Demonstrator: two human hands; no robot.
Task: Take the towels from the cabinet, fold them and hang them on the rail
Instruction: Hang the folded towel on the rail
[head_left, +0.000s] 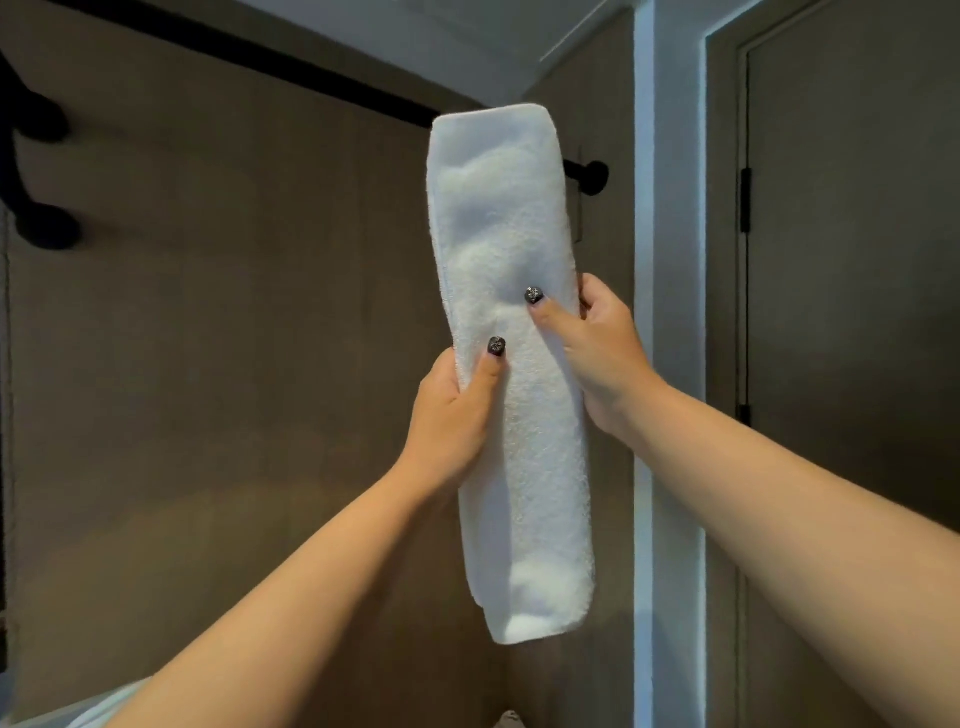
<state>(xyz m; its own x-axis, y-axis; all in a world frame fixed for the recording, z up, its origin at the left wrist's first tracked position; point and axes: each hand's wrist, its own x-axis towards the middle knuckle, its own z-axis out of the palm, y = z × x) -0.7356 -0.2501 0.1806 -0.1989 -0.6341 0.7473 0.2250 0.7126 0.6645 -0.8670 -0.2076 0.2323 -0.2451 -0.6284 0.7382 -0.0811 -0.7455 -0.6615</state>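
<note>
Both hands, left hand (452, 415) and right hand (597, 353), pinch the folded towel (519, 249) draped over the rail (260, 57); tug evenly to level it.

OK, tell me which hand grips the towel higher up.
The right hand: it holds the towel on its right edge, above the left hand on the left edge.

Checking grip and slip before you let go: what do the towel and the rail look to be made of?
Towel: white terry cloth, probably cotton; its looped, fuzzy pile dents under both thumbs, so it is soft and thick. Rail: a thin black bar with a round wall mount, matte and smooth, likely coated metal, though the dim light leaves that open. Left hand and right hand grip the towel's edges.
</note>
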